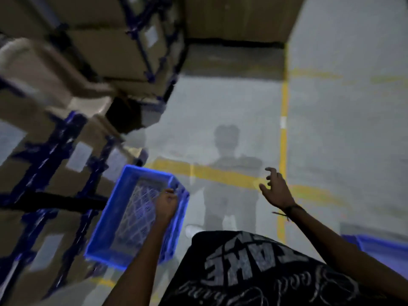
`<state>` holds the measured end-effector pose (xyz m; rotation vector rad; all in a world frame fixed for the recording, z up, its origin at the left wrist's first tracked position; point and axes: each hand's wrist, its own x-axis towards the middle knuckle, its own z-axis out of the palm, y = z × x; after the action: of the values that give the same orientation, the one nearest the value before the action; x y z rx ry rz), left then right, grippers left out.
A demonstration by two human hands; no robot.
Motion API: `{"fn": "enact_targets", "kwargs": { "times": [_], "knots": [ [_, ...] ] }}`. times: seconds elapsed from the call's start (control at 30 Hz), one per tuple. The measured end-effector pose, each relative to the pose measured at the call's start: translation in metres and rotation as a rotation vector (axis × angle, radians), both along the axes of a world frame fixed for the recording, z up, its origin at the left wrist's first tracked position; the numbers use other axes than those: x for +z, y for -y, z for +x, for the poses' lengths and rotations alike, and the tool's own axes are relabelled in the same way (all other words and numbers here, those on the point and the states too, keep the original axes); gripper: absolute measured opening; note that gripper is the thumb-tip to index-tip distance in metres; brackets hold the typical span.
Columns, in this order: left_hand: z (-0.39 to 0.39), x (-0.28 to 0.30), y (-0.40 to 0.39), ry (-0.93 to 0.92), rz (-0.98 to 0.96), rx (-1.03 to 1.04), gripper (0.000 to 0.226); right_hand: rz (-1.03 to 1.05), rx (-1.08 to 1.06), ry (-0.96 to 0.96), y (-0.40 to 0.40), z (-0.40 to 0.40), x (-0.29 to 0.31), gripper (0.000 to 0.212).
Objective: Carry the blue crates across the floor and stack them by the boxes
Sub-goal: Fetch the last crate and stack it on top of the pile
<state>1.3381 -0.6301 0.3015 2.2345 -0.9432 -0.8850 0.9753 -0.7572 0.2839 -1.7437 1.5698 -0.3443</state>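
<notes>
**Left hand on crate rim, right hand free**

Blue crate (132, 215) was rectangular moulded plastic with a lattice/perforated bottom and slotted walls, empty, and sat close beside the strapped boxes (55, 164) at left. Whether it rested on the floor or hung in the grip could not be told. Left hand (166, 205) curled over the crate's right long rim, fingers wrapped on the edge, crate lying left of and below the knuckles. Right hand (277, 188) was held out over the floor, fingers spread and slightly hooked, holding nothing, well apart from that crate. A dark band (291, 209) circled the right wrist.

Boxes were brown cardboard bound with dark blue straps, with pale labels too blurred to read. Grey smooth floor (342, 140) carried yellow painted lines (284, 107). Second blue crate (379, 250) showed partly at the right edge. Black shirt (265, 272) had white print, upside down, not legible
</notes>
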Motion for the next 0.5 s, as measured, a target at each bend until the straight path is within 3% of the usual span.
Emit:
{"fn": "enact_targets", "kwargs": {
  "times": [0.03, 0.1, 0.27, 0.5],
  "knots": [
    [-0.019, -0.005, 0.014, 0.024, -0.017, -0.076, 0.035, 0.0, -0.083, 0.002, -0.014, -0.034, 0.002, 0.058],
    [-0.062, -0.023, 0.038, -0.012, 0.017, -0.154, 0.015, 0.011, -0.262, 0.006, -0.05, -0.105, 0.002, 0.057],
    [-0.207, -0.032, 0.087, -0.005, -0.021, -0.426, 0.012, 0.026, -0.691, 0.031, -0.154, -0.26, -0.004, 0.054],
    [-0.443, 0.028, 0.089, -0.087, -0.013, -0.931, 0.013, -0.007, -1.189, 0.068, -0.298, -0.381, -0.006, 0.05]
  ]
}}
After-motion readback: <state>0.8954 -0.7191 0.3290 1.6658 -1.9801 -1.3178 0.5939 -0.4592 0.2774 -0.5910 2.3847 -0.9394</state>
